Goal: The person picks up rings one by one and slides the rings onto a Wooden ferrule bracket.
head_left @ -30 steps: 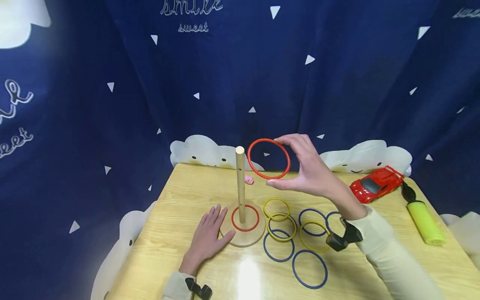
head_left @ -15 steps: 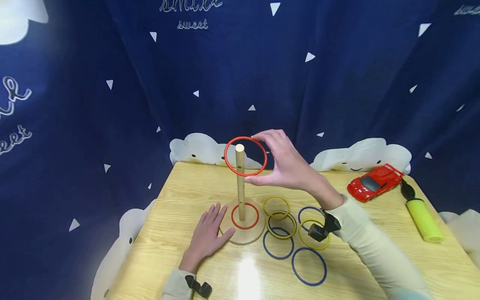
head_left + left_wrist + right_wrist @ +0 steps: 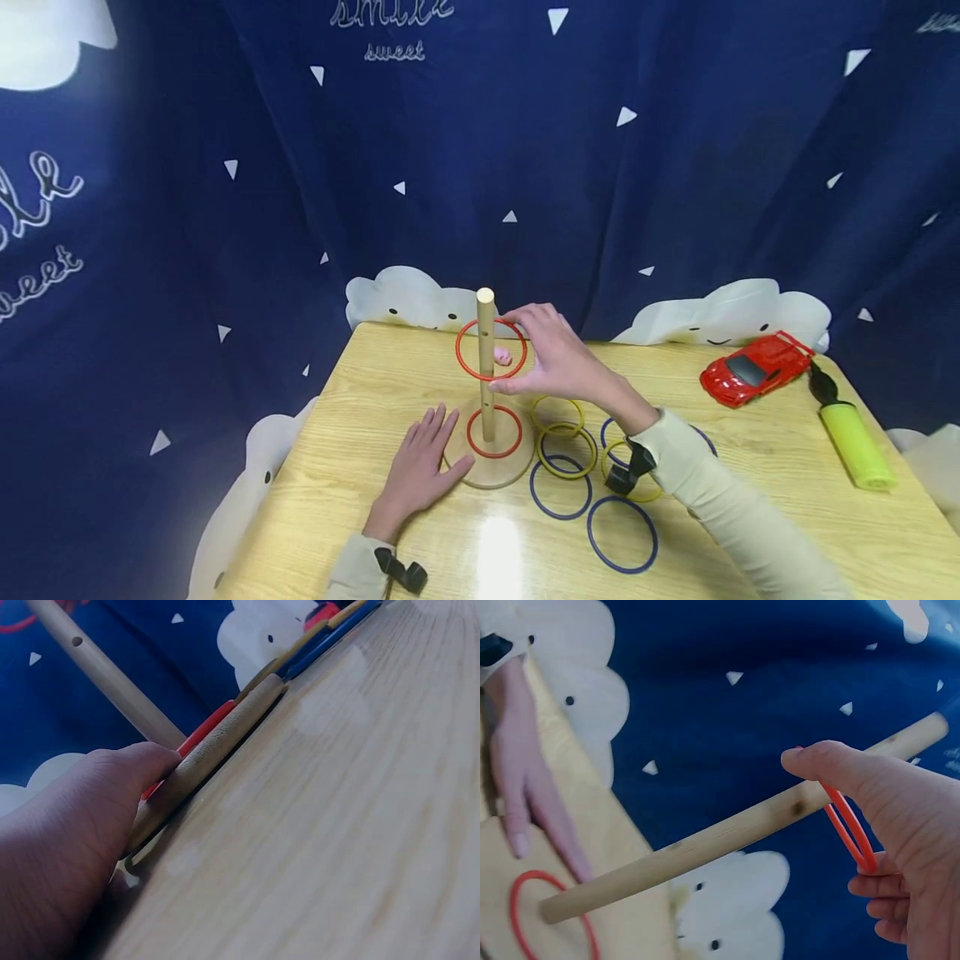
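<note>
A wooden peg [image 3: 486,346] stands upright on a round wooden base [image 3: 487,480]. My right hand [image 3: 557,358] pinches a red ring [image 3: 457,350] between thumb and fingers. That ring encircles the upper part of the peg, below its top; the right wrist view also shows the peg [image 3: 735,832] passing through it. Around the peg's foot, a second red ring [image 3: 471,442] lies flat on the base. My left hand [image 3: 417,471] rests at the base's left side with straight, spread fingers. In the left wrist view its thumb [image 3: 142,761] lies on the base's edge.
Right of the base, several yellow rings [image 3: 595,454] and blue rings [image 3: 655,542] lie overlapping on the table [image 3: 330,467]. A red toy car [image 3: 753,369] and a yellow-green cylinder [image 3: 855,446] with a black end are at the right. A small pink object [image 3: 502,357] sits behind the peg.
My right hand has carried the red ring left to the peg, over its top and a little way down. My left hand has stayed at the base.
</note>
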`<state>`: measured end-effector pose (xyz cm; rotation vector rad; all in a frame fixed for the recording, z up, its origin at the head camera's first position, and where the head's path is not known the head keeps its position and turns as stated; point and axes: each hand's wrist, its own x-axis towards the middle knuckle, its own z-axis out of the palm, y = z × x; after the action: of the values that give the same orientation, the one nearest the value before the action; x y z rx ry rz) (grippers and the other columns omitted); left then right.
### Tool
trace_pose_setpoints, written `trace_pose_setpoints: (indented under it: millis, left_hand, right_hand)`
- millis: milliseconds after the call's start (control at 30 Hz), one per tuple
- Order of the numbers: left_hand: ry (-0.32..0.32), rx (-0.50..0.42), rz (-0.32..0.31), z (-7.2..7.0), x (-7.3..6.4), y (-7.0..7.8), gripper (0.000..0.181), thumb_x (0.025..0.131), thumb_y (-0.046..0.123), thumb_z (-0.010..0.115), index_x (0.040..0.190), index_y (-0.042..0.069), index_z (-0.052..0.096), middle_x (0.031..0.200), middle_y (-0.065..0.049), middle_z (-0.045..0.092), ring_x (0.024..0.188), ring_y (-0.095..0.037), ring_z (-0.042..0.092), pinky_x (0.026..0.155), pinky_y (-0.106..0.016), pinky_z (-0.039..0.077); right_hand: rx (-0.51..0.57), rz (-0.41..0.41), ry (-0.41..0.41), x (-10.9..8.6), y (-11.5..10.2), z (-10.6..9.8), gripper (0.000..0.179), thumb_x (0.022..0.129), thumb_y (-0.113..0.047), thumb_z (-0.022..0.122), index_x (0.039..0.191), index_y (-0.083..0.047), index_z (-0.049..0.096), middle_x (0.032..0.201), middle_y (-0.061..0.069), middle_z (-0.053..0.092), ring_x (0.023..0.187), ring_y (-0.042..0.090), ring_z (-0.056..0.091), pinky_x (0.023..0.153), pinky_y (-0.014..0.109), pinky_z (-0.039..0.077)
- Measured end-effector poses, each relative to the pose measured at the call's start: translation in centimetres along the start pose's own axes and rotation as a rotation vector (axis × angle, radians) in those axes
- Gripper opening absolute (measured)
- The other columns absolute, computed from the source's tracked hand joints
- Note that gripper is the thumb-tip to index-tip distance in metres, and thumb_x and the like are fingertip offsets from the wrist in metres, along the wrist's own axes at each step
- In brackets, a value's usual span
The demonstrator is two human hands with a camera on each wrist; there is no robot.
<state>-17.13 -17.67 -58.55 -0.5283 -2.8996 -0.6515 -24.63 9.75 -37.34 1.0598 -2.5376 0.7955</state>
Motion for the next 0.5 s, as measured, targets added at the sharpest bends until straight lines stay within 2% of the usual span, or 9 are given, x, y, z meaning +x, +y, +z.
trace_pose_setpoints:
  millis: [333,500]
  left_hand:
    - [0.003,-0.004,-0.006,0.0,0.0,0.0,0.086,0.101,0.070,0.047,0.167,0.020,0.027,0.172,-0.011,0.024,0.160,-0.032,0.018,0.128,-0.053,0.017]
    - [-0.003,-0.008,-0.005,0.0,0.0,0.0,0.085,0.100,0.070,0.047,0.167,0.021,0.027,0.172,-0.011,0.025,0.160,-0.032,0.019,0.128,-0.053,0.017]
  right_hand:
    - [0.017,0.081,-0.056,-2.1,2.3,4.4,0.094,0.067,-0.063,0.090,0.137,-0.007,0.060,0.132,0.008,0.062,0.121,0.029,0.050,0.102,0.050,0.044]
    - [0.054,0.106,-0.086,-3.1,3.6,6.3,0.090,0.069,-0.060,0.090,0.136,-0.007,0.060,0.134,0.007,0.062,0.129,0.030,0.049,0.110,0.052,0.040]
